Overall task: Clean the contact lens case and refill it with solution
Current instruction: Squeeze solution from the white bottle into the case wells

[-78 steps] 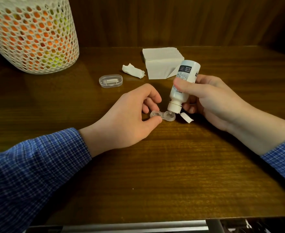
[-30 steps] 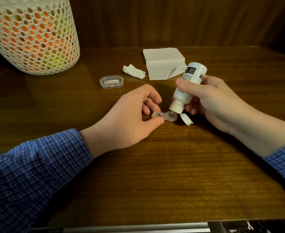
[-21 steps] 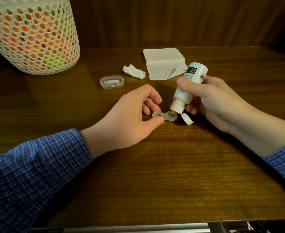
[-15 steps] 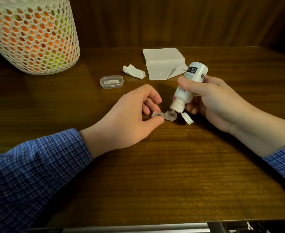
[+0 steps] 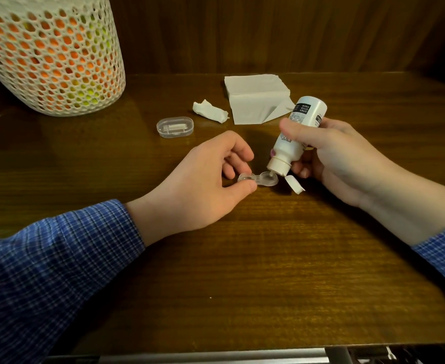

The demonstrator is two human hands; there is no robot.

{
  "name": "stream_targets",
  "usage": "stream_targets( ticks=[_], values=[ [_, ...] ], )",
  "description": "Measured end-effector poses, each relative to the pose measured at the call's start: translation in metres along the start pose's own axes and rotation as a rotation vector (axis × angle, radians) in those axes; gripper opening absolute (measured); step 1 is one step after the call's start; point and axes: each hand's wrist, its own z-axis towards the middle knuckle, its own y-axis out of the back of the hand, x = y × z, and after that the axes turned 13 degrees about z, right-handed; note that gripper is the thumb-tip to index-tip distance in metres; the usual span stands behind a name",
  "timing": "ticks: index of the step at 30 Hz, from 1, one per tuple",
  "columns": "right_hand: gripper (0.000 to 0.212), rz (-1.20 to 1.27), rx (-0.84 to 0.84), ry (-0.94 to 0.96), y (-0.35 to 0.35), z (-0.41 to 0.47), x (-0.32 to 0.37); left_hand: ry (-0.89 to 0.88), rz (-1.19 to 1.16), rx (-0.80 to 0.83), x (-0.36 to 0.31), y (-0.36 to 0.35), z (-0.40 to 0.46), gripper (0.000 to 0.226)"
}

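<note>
Both of your hands are working at the middle of the worktop (image 5: 242, 271): your left hand (image 5: 197, 185) is pinching the left well of the clear contact lens case (image 5: 258, 178) between thumb and fingertips, and your right hand (image 5: 331, 158) is gripping the white solution bottle (image 5: 297, 135) with fingers and thumb curled round its body. You are tilting the bottle nozzle-down, so its tip is sitting over the right well of the case, touching it or just above; whether liquid is lying in either well is too small to tell. The bottle's flip cap (image 5: 295, 184) is hanging open beside the case, just right of it.

Going by size across the rest: a white mesh basket (image 5: 51, 61) is standing at the far left corner, and orange and yellow-green round shapes are showing through its holes. A folded stack of white tissue (image 5: 255, 98) is lying at the back, behind the bottle. A crumpled scrap of tissue (image 5: 211, 114) is resting just left of that stack. A small clear oval box (image 5: 175, 126) with its lid on is sitting nearer you, left of the scrap, and something pale is lying inside it, though you cannot make out what.
</note>
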Motion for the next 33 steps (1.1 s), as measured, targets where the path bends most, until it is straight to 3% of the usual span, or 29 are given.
stream_targets(
  ticks=[33],
  values=[
    [0.022,0.011,-0.008,-0.023,-0.0012,-0.0026,0.0021,0.002,0.011,-0.002,0.0005,-0.0007,-0.0002,0.038]
  ],
)
